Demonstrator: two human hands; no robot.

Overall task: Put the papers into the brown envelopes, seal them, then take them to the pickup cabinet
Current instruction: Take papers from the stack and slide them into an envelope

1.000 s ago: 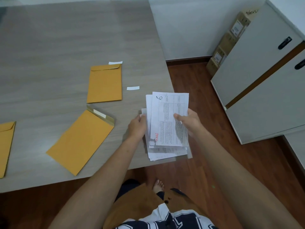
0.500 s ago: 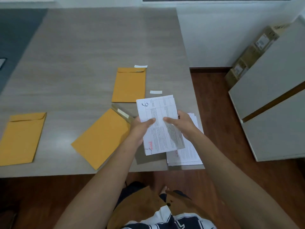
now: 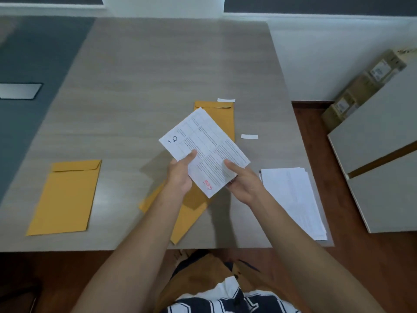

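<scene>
Papers: one printed sheet [image 3: 204, 152], with a handwritten mark at its far-left corner and a red stamp near its near end, held tilted above the surface [image 3: 135, 86] between both hands. Left hand [image 3: 180, 175]: thumb over the sheet's left edge, fingers beneath, grasping it. Right hand [image 3: 244, 184]: thumb on the printed face near the right edge, fingers curled under, also grasping it. Step in hand, as judged: a single sheet singled out for loading; nothing has entered an envelope here. Receiving envelope [image 3: 189, 211]: brown, lying askew directly beneath the hands, largely hidden by them and the sheet; whether its flap is open cannot be told. Next move, as judged: free one hand to lift and spread the envelope's mouth, turn the sheet to line up with it, and slide it in square so the corners do not catch. Remaining stack of papers [image 3: 293, 199]: white, at the near-right edge of the surface, just right of the right hand. Second envelope [image 3: 223, 118]: far side, partly covered by the held sheet, flap folded down. Third envelope [image 3: 65, 197]: near left, well apart, flap down. Two white strips [image 3: 249, 136], one beside the second envelope and one at its far edge. Cabinet [image 3: 379, 141]: white, off to the right. Obstruction: both hands occupied, envelope mouth covered.
</scene>
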